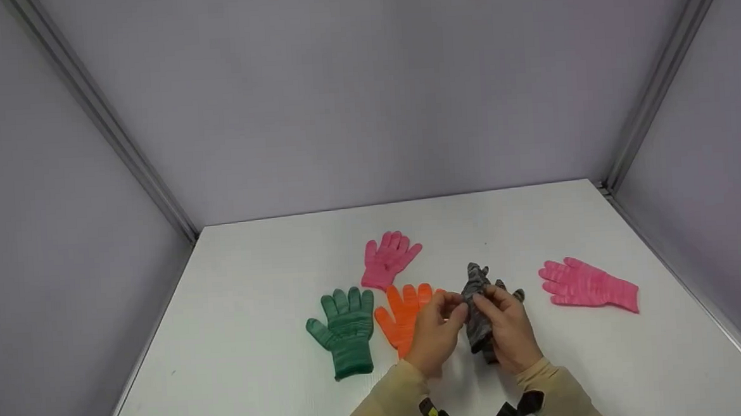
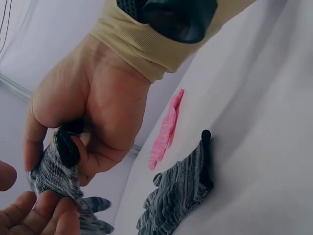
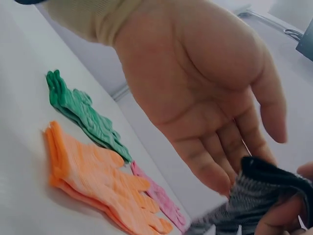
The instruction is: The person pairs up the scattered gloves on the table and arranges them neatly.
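Note:
A grey knitted glove (image 1: 477, 316) with a black cuff is held up between both hands. My right hand (image 1: 510, 330) grips it, and its thumb presses in at the cuff opening, as the right wrist view shows. My left hand (image 1: 434, 338) is at the glove's left side, its fingers lightly bent and touching the knit. The left thumb (image 3: 274, 120) stands apart from the glove in the right wrist view. A second grey glove (image 2: 178, 191) lies on the table underneath, partly hidden by the right hand in the head view.
On the white table (image 1: 253, 271), a green glove (image 1: 350, 332) lies left of an orange glove (image 1: 401, 314), which the left hand partly covers. One pink glove (image 1: 387, 261) lies behind them; another pink glove (image 1: 590, 285) lies to the right. Grey panels (image 1: 390, 105) surround the table.

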A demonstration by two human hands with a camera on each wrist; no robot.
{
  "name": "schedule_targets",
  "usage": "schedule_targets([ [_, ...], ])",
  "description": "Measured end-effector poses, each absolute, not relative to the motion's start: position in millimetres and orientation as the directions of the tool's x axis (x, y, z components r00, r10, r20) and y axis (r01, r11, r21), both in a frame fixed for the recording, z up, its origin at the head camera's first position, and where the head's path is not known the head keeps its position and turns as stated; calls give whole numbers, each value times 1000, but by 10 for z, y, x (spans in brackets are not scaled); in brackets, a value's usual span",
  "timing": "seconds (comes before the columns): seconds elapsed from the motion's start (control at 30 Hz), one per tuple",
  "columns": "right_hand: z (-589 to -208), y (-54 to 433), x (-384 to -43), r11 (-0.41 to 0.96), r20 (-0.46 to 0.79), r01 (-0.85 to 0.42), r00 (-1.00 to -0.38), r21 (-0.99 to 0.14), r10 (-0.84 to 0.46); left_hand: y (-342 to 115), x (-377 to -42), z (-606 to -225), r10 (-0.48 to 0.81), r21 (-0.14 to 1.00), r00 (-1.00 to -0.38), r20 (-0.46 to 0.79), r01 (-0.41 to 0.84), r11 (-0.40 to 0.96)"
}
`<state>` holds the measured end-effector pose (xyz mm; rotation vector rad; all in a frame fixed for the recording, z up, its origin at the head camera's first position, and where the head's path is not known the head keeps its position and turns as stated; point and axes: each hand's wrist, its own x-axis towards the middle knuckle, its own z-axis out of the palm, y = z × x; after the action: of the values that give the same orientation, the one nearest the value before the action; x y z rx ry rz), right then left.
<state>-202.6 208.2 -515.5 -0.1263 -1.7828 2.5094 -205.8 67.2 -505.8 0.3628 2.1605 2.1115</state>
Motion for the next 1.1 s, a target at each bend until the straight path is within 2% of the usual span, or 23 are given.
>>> schedule_targets([
  [0.17,-5140,2018,-1928,-302,-13,-12,-997,-953,78,652,-2067,-5034,258,999,-965,50,45,-24],
  [0.37,-5131,2021,-1844,-90,52,-51,-998,-995,-17,598,-2059,-5026,250,999,-968,28,21,-29],
  [0.43,-5119,2022,-1826,-59,99,-96,-993,-994,-64,585,-2059,-5019,244,999,-970,19,11,-34],
  [0.57,-5095,2024,-1798,-87,143,-133,-982,-987,-123,555,-2060,-4996,224,999,-975,3,-9,-48],
  [0.63,-5092,2025,-1793,-96,150,-140,-983,-986,-109,539,-2059,-4982,214,999,-977,-7,-18,-50],
  [0.77,-5115,2022,-1812,-87,112,-111,-994,-990,-6,507,-2061,-4966,194,999,-981,-15,-22,-34],
  [0.9,-5170,2040,-1857,-100,0,-8,-997,-995,83,499,-2062,-4941,189,997,-981,31,17,-76],
  [1.0,-5230,2091,-1883,-173,-136,128,-990,-977,36,507,-2049,-4917,194,989,-977,87,62,-131],
  [1.1,-5274,2159,-1895,-274,-255,266,-964,-924,-77,517,-2019,-4890,202,983,-973,111,78,-165],
])
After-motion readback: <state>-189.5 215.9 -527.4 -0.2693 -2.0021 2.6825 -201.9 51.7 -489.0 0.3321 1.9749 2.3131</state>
